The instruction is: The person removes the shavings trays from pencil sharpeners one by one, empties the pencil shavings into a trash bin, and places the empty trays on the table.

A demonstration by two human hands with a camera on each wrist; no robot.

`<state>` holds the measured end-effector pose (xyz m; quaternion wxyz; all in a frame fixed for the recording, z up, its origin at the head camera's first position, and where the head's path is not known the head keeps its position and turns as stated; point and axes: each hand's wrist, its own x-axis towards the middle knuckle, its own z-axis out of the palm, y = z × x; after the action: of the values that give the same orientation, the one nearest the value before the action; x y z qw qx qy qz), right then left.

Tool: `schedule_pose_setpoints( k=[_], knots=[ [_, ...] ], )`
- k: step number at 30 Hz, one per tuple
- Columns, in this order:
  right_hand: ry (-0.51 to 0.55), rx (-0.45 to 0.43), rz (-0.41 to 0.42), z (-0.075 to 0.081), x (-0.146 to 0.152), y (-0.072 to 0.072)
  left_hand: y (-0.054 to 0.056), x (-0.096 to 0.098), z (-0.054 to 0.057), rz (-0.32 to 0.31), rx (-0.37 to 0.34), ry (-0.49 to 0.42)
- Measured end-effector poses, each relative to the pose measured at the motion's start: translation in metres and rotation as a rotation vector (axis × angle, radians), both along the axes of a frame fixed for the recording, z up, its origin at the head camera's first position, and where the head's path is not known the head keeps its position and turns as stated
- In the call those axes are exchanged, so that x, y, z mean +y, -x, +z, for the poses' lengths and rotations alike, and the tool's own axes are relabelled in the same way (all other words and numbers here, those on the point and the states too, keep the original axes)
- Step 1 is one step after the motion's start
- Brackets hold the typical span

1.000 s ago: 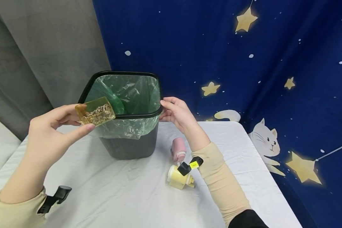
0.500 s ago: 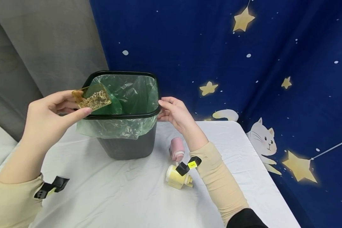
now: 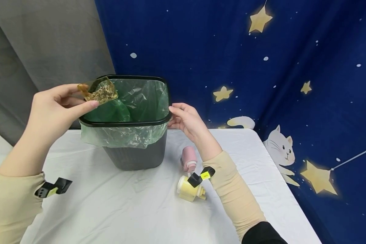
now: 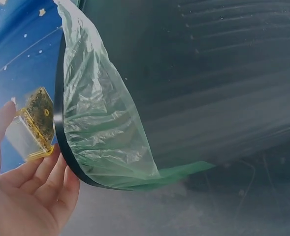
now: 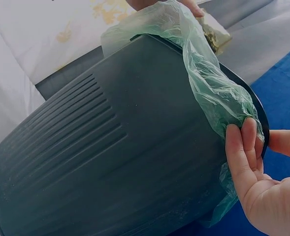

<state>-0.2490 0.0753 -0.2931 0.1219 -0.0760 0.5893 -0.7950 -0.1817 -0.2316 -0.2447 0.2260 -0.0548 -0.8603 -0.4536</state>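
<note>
My left hand (image 3: pixel 55 106) pinches a small see-through yellow box (image 3: pixel 103 94) between thumb and fingers. Dark and pale crumbly bits lie inside it, as the left wrist view also shows of the box (image 4: pixel 39 110). It is tilted over the left side of a dark grey trash can (image 3: pixel 137 158). A green plastic bag (image 3: pixel 126 136) lines the can and folds down over its black rim. On the opposite side my right hand (image 3: pixel 187 121) grips the rim, thumb at the edge and fingers against the bag (image 5: pixel 218 93) outside.
A pink bottle (image 3: pixel 189 156) and a yellow pump bottle (image 3: pixel 188 189) lie on the white-covered table (image 3: pixel 128 210), right of the can and close to my right forearm. Behind stand a grey curtain (image 3: pixel 48 40) and a blue starry one (image 3: pixel 183 44).
My left hand has risen and moved away from me, bringing the box from the can's near left corner to above its left side. My right hand stays on the rim.
</note>
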Motion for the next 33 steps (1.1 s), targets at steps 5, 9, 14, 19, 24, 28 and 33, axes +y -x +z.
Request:
schedule_pose_setpoints(
  k=[5,9,14,19,24,28,33],
  knots=[
    [0.009,-0.003,-0.002,0.0,0.0,0.0,0.007,-0.002,0.003,0.014,-0.034,0.019],
    [0.01,-0.004,-0.003,0.0,0.0,-0.001,0.012,-0.003,0.007,0.022,-0.031,0.047],
    [0.014,-0.003,-0.001,0.0,0.0,-0.001,0.015,-0.005,0.013,0.043,-0.05,0.098],
    [0.017,-0.004,0.004,0.0,-0.001,-0.001,0.017,-0.007,0.017,0.063,-0.059,0.143],
    [0.016,-0.006,-0.003,0.0,-0.001,-0.001,0.021,-0.006,0.02,0.053,-0.063,0.175],
    [0.017,-0.004,0.0,0.0,0.0,-0.001,0.027,-0.005,0.022,0.044,-0.07,0.21],
    [0.015,-0.004,0.002,0.0,-0.001,0.0,0.036,-0.006,0.026,0.047,-0.065,0.261]
  ],
)
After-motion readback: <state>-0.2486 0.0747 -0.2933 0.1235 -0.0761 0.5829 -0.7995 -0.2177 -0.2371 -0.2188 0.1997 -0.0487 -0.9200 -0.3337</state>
